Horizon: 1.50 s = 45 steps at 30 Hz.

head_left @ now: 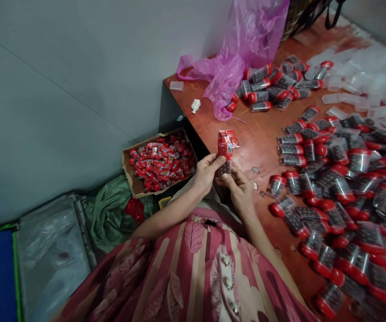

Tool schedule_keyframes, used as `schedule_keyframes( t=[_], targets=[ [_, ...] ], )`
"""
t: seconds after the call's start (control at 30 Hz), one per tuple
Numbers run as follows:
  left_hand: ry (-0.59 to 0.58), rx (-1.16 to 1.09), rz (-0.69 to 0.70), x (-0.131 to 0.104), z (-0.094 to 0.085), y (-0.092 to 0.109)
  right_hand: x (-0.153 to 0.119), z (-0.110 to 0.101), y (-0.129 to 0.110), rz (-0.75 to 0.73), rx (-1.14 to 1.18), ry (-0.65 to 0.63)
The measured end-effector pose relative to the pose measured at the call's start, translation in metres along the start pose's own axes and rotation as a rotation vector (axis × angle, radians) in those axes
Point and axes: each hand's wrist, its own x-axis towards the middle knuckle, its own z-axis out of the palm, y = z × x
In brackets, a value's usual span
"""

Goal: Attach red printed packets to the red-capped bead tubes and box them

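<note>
Between my two hands is a small dark dotted container point(224, 168), with a red printed wrapper point(225, 147) showing a barcode at its upper end. My left hand point(206, 173) pinches the two where they meet, its thumb on the front. Lower down, my right hand point(238, 185) grips the bottom of the dark container between thumb and fingers. Whether the wrapper is around the container or only against it, I cannot tell. Just behind it, a second red piece point(234, 138) shows by the table edge.
Many clear containers with red caps and dark dotted insides point(333, 179) cover the red table point(263, 134) at right. Clear plastic pieces point(374, 76) lie behind. A pink plastic bag point(233, 62) drapes at the back. A cardboard box point(129, 174) of red wrapped pieces stands below left.
</note>
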Motion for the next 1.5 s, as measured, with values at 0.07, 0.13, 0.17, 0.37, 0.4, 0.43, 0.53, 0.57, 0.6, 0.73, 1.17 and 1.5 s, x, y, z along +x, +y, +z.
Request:
schedule_keyframes(
  t=[0.07,0.13,0.17,0.37,0.4,0.43,0.53,0.57,0.6,0.73,1.17,1.5],
  targets=[
    [-0.007,0.168,0.128,0.0,-0.005,0.0,-0.001,0.0,-0.001,-0.015,-0.04,0.042],
    [-0.001,0.428,0.338,-0.001,-0.011,0.004,0.0,0.0,-0.001,-0.013,-0.053,0.077],
    [-0.004,0.585,0.463,-0.001,-0.014,0.006,0.0,0.0,0.0,-0.013,-0.066,0.087],
    [-0.137,1.215,0.983,0.0,-0.02,0.022,-0.001,-0.002,0.004,-0.119,-0.302,0.105],
    [-0.167,1.26,0.989,0.002,-0.021,0.023,-0.002,-0.003,0.004,-0.145,-0.364,0.1],
    [-0.195,1.296,0.979,0.003,-0.021,0.023,-0.002,-0.003,0.004,-0.171,-0.428,0.097],
    [-0.272,1.354,0.928,0.005,-0.022,0.023,-0.004,-0.005,0.003,-0.262,-0.59,0.112],
    [-0.29,1.365,0.917,0.005,-0.022,0.023,-0.004,-0.005,0.003,-0.29,-0.626,0.122],
    [-0.301,1.374,0.913,0.006,-0.023,0.023,-0.004,-0.006,0.004,-0.314,-0.654,0.13],
    [-0.298,1.409,0.957,0.007,-0.022,0.021,-0.004,-0.007,0.006,-0.367,-0.727,0.128],
    [-0.267,1.406,1.004,0.012,-0.024,0.019,-0.008,-0.003,0.003,-0.433,-0.931,0.175],
    [-0.189,1.445,1.026,0.009,-0.034,0.023,-0.003,0.008,0.005,-0.416,-0.966,0.152]
  ],
)
